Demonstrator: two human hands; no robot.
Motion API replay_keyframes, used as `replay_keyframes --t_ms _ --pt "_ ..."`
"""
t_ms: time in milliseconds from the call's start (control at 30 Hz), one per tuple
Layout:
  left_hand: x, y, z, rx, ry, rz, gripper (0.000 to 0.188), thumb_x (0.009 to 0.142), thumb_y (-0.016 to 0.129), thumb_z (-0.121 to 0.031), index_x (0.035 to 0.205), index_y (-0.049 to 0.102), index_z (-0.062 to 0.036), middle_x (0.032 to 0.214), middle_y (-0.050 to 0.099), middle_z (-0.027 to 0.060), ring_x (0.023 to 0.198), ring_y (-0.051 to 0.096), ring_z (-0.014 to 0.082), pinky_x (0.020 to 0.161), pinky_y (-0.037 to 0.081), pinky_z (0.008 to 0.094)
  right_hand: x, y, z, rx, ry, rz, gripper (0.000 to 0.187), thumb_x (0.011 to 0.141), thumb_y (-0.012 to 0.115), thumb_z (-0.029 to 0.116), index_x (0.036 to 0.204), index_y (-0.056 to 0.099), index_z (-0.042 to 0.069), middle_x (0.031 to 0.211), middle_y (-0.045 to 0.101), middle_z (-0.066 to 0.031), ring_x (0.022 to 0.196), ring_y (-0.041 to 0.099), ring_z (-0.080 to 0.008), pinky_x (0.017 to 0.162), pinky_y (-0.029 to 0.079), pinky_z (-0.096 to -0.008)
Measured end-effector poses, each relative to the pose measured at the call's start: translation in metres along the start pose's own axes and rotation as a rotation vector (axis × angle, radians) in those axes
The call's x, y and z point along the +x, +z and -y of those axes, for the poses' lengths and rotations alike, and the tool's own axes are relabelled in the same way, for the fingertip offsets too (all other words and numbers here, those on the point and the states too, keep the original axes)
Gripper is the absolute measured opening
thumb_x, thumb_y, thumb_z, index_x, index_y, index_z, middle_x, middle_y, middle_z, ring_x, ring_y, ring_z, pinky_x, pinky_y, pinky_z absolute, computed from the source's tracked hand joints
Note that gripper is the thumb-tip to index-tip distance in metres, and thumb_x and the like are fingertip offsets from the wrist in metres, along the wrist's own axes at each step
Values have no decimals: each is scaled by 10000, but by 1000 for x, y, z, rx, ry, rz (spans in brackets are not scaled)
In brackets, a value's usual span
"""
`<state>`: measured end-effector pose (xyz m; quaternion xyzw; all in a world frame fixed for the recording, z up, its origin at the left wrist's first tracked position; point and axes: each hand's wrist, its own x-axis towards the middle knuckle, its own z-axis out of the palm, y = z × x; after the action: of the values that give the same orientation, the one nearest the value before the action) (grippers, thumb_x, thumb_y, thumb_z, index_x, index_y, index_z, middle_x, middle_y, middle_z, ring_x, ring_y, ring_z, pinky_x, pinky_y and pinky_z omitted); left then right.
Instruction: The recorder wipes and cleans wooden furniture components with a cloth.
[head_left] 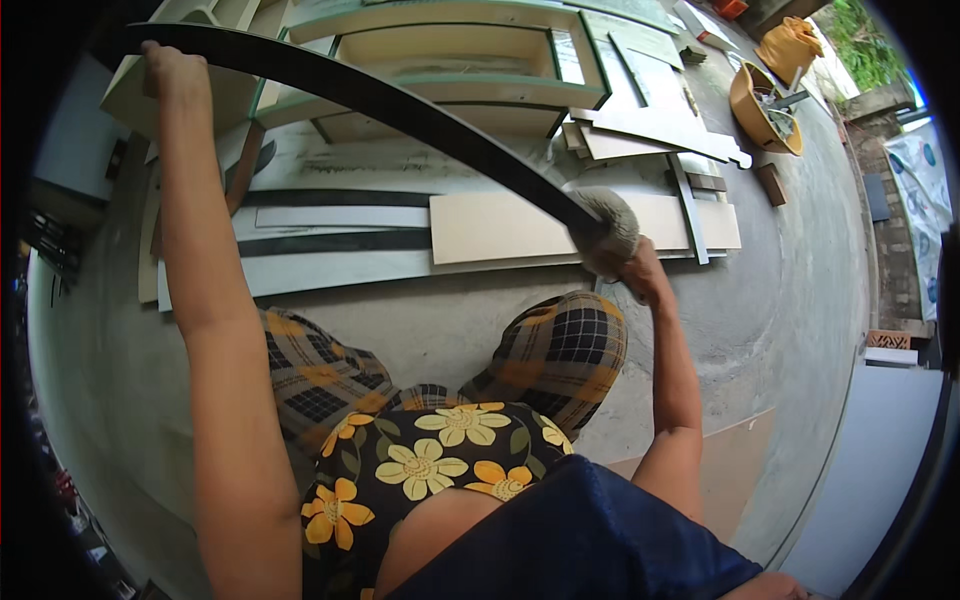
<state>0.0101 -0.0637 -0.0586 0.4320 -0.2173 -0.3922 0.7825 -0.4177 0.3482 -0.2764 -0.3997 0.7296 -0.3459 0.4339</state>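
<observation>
Dark strip (385, 102) raised aslant over pale boards (500, 228). The left hand (178, 70) pinches its upper end; the right hand's (642, 272) grip closes on a grey pad (615, 220) against the lower. A loose pinch could let it slip onto the frame (540, 92) beyond. A tub (748, 108) stands right.

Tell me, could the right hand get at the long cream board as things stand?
Probably yes: the right hand looks near the long cream board, whose top is mostly bare. But it is holding a grey wad against the dark strip, so it might have to let go first.
</observation>
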Motion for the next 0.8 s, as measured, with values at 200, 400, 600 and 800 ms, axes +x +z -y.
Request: replay_keyframes --t_ms 200,400,600,800 --pt "33 -58 14 87 -49 -74 445 892 541 -331 1154 527 28 1137 580 173 982 603 299 792 526 429 -30 -39 -66 265 24 -520 480 787 727 221 1173 563 -11 1104 603 -90 989 568 -179 862 449 -307" --pt "81 -116 14 118 -84 -151 438 899 525 -358 1134 530 12 1106 584 159 961 599 291 772 524 423 -3 -12 -13 574 6 -493 569 799 715 304 1238 519 -1 1239 539 -107 1103 546 -208 950 438 -337" --pt "100 -172 17 127 -162 -214 435 906 509 -384 1113 532 -3 1075 587 144 940 595 283 752 522 417 34 17 69 604 30 -369 519 850 652 322 1221 536 -22 1191 578 -121 1068 573 -199 924 464 -337" --pt "115 -208 31 100 -266 -237 434 913 494 -411 1093 535 -18 1043 591 129 919 591 274 732 520 411 67 60 144 519 -49 -229 554 824 695 290 1216 508 -54 1122 595 -143 996 598 -209 872 486 -327"
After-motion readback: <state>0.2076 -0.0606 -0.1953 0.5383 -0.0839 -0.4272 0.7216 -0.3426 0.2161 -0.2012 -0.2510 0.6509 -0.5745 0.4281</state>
